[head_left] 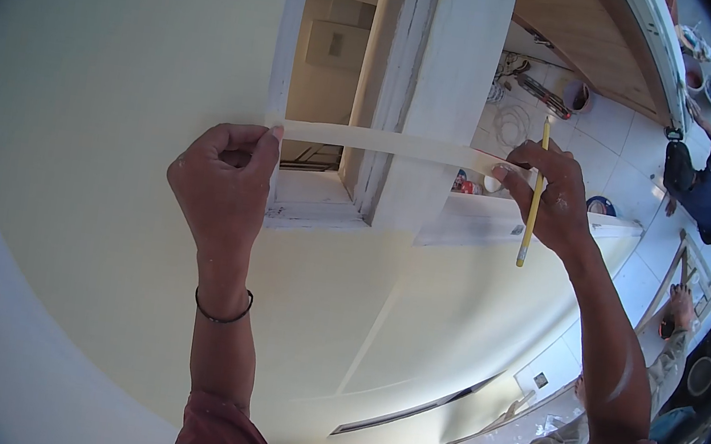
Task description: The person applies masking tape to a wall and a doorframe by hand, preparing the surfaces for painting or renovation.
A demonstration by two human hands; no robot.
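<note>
Window post (430,97) between both hands

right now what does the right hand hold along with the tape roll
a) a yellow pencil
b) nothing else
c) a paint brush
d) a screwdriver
a: a yellow pencil stands upright in the right hand, which also grips the tape roll; the strip of masking tape stretches across to the left hand.

The strip of tape (384,142) is pale cream, almost matching the pale yellow wall (104,81). The pencil (535,196) is yellow with a white tip. The window frame (430,97) is white, streaked with grey. A thin black bracelet (222,314) circles the left wrist. The sleeves (224,438) are dark red with white flecks. The floor tiles (618,140) are white.
</note>
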